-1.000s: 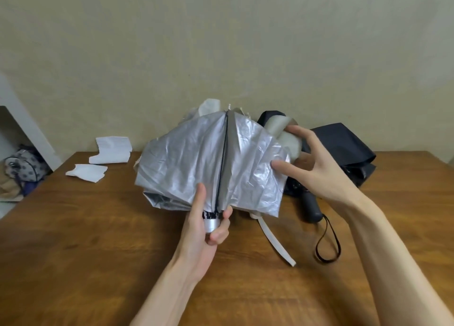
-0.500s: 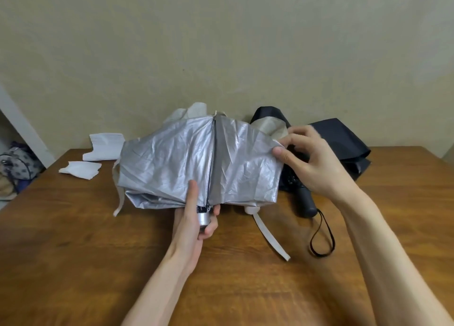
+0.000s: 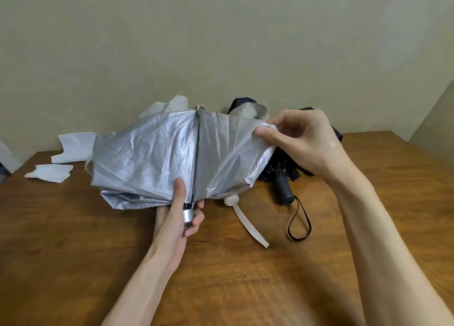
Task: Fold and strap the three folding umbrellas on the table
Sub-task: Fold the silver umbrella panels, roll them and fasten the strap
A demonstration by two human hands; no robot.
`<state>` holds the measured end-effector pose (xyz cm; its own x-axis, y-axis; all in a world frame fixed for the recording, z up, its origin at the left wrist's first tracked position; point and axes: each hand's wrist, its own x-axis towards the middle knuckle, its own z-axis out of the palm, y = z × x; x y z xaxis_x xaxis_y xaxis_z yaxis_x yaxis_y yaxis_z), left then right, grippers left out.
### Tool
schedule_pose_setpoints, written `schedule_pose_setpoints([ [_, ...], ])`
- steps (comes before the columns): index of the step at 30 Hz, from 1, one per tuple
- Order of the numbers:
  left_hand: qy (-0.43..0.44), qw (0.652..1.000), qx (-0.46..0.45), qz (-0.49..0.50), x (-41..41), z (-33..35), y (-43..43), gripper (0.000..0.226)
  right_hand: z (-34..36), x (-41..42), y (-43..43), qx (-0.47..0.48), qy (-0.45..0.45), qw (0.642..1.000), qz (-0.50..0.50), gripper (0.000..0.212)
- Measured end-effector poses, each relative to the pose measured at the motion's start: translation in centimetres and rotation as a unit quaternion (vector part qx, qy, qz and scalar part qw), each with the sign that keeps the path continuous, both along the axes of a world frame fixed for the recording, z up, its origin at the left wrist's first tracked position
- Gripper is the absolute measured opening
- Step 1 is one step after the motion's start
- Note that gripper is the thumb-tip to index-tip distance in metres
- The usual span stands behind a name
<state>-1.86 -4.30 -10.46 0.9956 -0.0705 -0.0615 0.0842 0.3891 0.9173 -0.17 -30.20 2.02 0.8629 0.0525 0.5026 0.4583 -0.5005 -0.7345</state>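
- While the head view shows only one umbrella being worked, none of the three looks finished; judged progress: early, first item.
- Head view, silver umbrella (image 3: 157, 153): held just above the counter (image 3: 245, 288) at centre, shaft collapsed, canopy loose and spread in creased panels. Not pleated, not rolled, not strapped.
- Left hand (image 3: 177, 217): fingers curled round the metal end cap (image 3: 188, 215) at the near end, thumb laid up along the fabric beside the dark rib.
- Right hand (image 3: 302, 143): thumb and fingers pinch the canopy's upper right edge, drawing that panel taut to the right. The hands are well apart, both clamped on the same umbrella.
- Black umbrella (image 3: 282, 178): lies on the counter behind the right hand, canopy bunched, handle and wrist loop (image 3: 298, 225) towards the viewer. No closed strap visible.
- Cream strap (image 3: 248, 225): trails out from under the silver canopy onto the counter. Cannot tell whether it belongs to the held umbrella or to a third one behind it, so the third umbrella is not confirmed.
- White papers (image 3: 73, 148): far left of the counter, not involved.
- Left to do, as judged: gather the panels, wrap, strap, then repeat for the others.
- Against one second ago: the right hand's fingers were spread beside a pale flap, and they now pinch the edge.
- Against half a second ago: the panel is stretched wider, and the left hand's grip is unchanged.
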Motion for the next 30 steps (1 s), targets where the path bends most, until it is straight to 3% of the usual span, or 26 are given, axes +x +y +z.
schedule_pose_setpoints([
  [4,0.003,1.000,0.004,0.006,0.1,0.0,-0.1,0.062,-0.1,-0.2,-1.4,0.012,0.028,1.000,-0.001,0.013],
  [7,0.003,1.000,0.008,0.012,0.1,0.0,-0.2,0.065,-0.5,0.2,-1.5,-0.030,0.077,0.996,-0.043,0.021],
  [9,0.000,1.000,0.003,0.016,0.1,-0.1,-0.2,0.066,-0.6,0.2,-1.2,-0.045,0.168,0.984,-0.046,0.051],
  [11,-0.004,1.000,-0.001,0.023,0.0,-0.1,-0.2,0.066,-0.8,0.0,-0.5,0.003,0.270,0.962,-0.027,0.071],
  [15,-0.006,0.999,-0.006,0.038,0.0,0.0,-0.3,0.066,-1.5,0.2,0.6,0.074,0.379,0.923,0.008,0.064],
  [20,0.005,0.997,0.012,0.072,0.1,-0.1,-0.4,0.068,-1.0,0.2,-0.1,0.114,0.331,0.934,0.068,0.037],
  [23,0.018,0.994,0.037,0.097,0.1,-0.1,-0.6,0.073,-0.4,-0.3,-0.5,0.098,0.307,0.940,0.109,0.036],
  [27,0.018,0.993,0.025,0.113,-0.2,0.0,-0.8,0.076,-0.1,-0.7,-0.2,0.060,0.302,0.948,0.085,0.025],
  [30,0.023,0.991,0.001,0.129,-0.3,0.3,-0.9,0.071,-0.1,-0.6,-0.1,0.034,0.331,0.941,0.065,0.031],
])
